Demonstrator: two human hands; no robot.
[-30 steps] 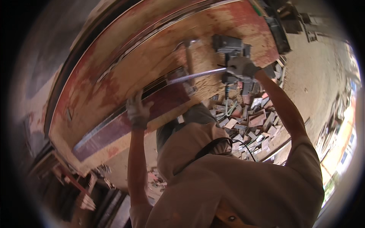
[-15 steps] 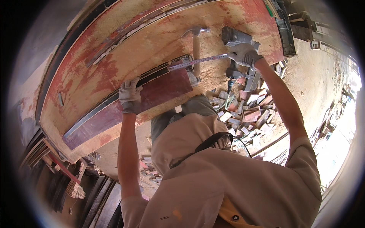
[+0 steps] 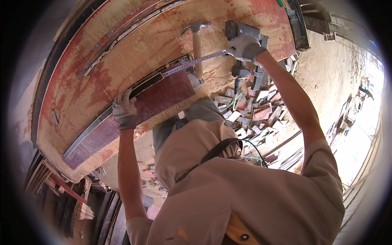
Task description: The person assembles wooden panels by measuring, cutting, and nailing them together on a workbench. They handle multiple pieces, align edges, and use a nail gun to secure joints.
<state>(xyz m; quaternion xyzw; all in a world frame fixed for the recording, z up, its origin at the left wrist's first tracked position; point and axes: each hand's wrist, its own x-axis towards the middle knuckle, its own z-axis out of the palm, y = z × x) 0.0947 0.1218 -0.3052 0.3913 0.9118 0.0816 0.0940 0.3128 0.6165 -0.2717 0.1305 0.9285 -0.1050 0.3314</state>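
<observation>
My left hand (image 3: 124, 108), in a white knit glove, is closed over a long dark strip (image 3: 93, 127) along the far edge of a reddish-brown board (image 3: 165, 93). The thumb points right, along the strip. My right hand (image 3: 244, 45), gloved too, is closed on a tape measure whose case is hidden in the grip. The white tape blade (image 3: 196, 62) stretches left from it, across a hammer's handle, to the board's upper edge. Under and around the right hand lies a grey-black nail gun (image 3: 241, 70). The hammer (image 3: 197, 43) rests on the worktable, claw head away from me.
A dusty, sawdust-covered worktable (image 3: 153, 53) carries another long strip (image 3: 107, 56) farther back. Wood offcuts (image 3: 261, 112) are heaped on the floor to the right of my legs. Stacked timber (image 3: 83, 210) stands at lower left. A dark hose or cord (image 3: 257, 151) curves near my waist.
The whole view has shifted a little, so everything sits further left. The tape blade's left end lies slightly further left along the board. Both hands keep their grip.
</observation>
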